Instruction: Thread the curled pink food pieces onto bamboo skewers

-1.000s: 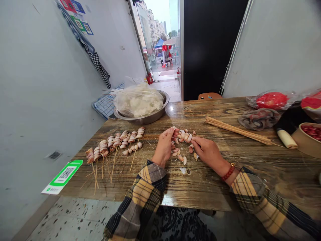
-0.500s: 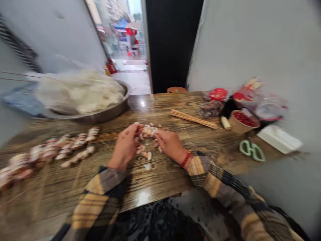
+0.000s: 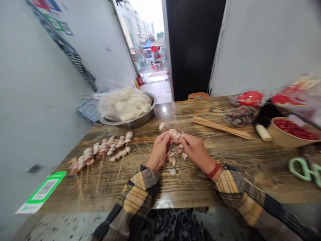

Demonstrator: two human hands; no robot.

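Note:
My left hand (image 3: 158,152) and my right hand (image 3: 195,149) meet over a small heap of pale pink meat pieces (image 3: 175,147) on the wooden table (image 3: 190,180). Both hands have their fingers pinched together on pieces at the top of the heap. One piece (image 3: 162,126) seems to sit raised on a thin skewer beyond my left fingers, though blur hides the stick. Loose pieces lie under and between my hands. Left of them lie several finished skewers of meat (image 3: 105,149).
A steel basin (image 3: 140,119) with a bag of white food stands at the back left. A bundle of bamboo sticks (image 3: 220,128) lies at the back right, near a paper bowl of red pieces (image 3: 291,132), bagged items and green scissors (image 3: 304,169).
The view swung right and then partly back left. My hands stayed at the heap, and they have drawn closer together with a piece raised beyond my left fingers.

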